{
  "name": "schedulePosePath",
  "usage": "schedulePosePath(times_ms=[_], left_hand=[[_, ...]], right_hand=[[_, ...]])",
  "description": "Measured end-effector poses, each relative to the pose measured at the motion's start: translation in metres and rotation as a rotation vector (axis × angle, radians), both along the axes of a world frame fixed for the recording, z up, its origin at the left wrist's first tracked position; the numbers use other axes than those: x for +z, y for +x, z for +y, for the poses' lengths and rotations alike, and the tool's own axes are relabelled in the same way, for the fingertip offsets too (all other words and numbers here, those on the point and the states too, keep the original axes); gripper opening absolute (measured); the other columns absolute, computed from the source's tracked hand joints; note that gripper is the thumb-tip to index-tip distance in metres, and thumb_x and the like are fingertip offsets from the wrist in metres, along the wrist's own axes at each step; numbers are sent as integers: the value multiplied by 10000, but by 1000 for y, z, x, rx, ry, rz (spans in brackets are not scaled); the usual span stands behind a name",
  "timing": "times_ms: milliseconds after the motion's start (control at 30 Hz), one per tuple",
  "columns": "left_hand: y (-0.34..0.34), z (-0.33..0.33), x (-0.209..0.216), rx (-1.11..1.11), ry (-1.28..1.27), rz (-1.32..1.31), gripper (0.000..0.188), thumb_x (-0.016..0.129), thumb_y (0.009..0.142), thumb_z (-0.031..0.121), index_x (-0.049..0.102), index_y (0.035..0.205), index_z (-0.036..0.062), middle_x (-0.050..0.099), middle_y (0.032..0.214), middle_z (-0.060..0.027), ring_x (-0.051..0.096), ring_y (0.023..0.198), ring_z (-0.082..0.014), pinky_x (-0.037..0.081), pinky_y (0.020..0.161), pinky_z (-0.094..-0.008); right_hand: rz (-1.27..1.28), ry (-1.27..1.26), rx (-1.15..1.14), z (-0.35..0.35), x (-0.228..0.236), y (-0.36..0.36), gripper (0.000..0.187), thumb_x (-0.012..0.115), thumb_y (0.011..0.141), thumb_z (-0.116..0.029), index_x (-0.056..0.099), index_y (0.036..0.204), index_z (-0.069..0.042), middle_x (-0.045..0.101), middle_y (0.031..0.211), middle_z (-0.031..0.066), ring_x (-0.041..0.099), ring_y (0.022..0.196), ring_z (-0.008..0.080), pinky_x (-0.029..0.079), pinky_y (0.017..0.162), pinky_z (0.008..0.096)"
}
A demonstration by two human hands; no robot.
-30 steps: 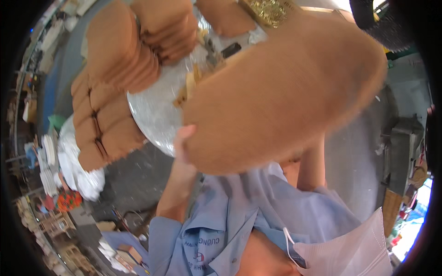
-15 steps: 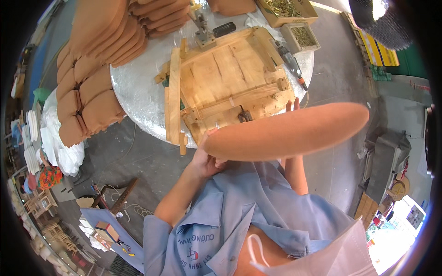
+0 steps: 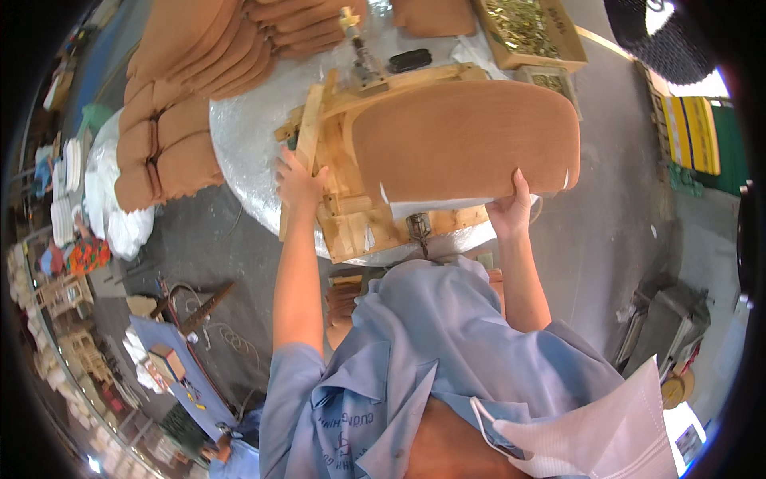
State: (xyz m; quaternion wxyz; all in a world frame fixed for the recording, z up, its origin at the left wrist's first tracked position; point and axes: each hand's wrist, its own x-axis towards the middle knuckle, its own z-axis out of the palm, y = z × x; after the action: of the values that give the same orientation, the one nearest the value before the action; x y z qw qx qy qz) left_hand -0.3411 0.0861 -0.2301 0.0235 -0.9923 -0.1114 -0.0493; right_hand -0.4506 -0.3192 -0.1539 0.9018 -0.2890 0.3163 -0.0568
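Note:
My right hand (image 3: pixel 511 209) grips the near edge of a brown upholstered seat pad (image 3: pixel 471 140), thumb on top. The pad lies flat over the right part of a wooden jig (image 3: pixel 335 188) and covers much of it; whether it rests fully on the jig I cannot tell. A pale strip shows along its near edge. On the jig's left side, my left hand (image 3: pixel 300 184) is around the near end of a wooden bar (image 3: pixel 312 120), thumb on one side and fingers on the other. A metal toggle clamp (image 3: pixel 418 227) sits at the jig's near edge.
Brown pads are stacked (image 3: pixel 179 136) at the far left of the round plastic-wrapped table (image 3: pixel 243 152). Behind the jig stand another clamp (image 3: pixel 363 60) and a black oblong object (image 3: pixel 410 60). A cardboard box (image 3: pixel 570 40) of small metal pieces is far right.
The seat pad has gone from held up on edge near my body to flat over the jig. My left hand has let go of it and moved to the wooden bar, which now slants.

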Motion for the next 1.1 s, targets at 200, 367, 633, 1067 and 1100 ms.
schedulePosePath(times_ms=[200, 367, 633, 1067, 1100], left_hand=[[5, 20, 8, 133, -339, 247, 865, 780, 866, 495, 410, 1512, 54, 679, 1283, -232, 720, 1096, -431, 569, 921, -533], [12, 27, 24, 198, -506, 192, 751, 800, 850, 493, 544, 1389, 36, 739, 1206, -211, 730, 1098, -389, 563, 925, -500], [-11, 64, 3, 469, -673, -155, 670, 846, 836, 480, 614, 1272, 27, 768, 1114, -159, 742, 1038, -358, 557, 924, -440], [21, -16, 15, 252, -529, 204, 998, 816, 843, 591, 433, 1549, -1, 577, 1450, -285, 609, 1285, -458, 516, 1061, -532], [15, -8, 4, 250, -573, 149, 999, 822, 843, 567, 417, 1561, 3, 585, 1441, -279, 613, 1285, -453, 519, 1057, -529]], right_hand=[[33, 55, 81, 20, -24, 31, 565, 771, 974, -258, 527, 1466, -124, 545, 1505, 49, 481, 1417, 267, 375, 1208, 505], [84, 71, 167, 33, -43, 58, 600, 785, 960, -227, 500, 1476, -115, 550, 1475, 61, 482, 1410, 281, 361, 1224, 518], [150, 143, 218, 58, -62, 63, 616, 765, 966, -240, 485, 1492, -86, 551, 1504, 74, 495, 1417, 276, 390, 1199, 500], [220, -52, 65, 41, -62, 46, 637, 683, 1036, -255, 389, 1556, -33, 492, 1561, 123, 481, 1438, 318, 415, 1192, 533], [164, -58, 30, 39, -59, 48, 628, 674, 1046, -262, 390, 1561, -44, 490, 1564, 117, 481, 1440, 310, 422, 1190, 524]])
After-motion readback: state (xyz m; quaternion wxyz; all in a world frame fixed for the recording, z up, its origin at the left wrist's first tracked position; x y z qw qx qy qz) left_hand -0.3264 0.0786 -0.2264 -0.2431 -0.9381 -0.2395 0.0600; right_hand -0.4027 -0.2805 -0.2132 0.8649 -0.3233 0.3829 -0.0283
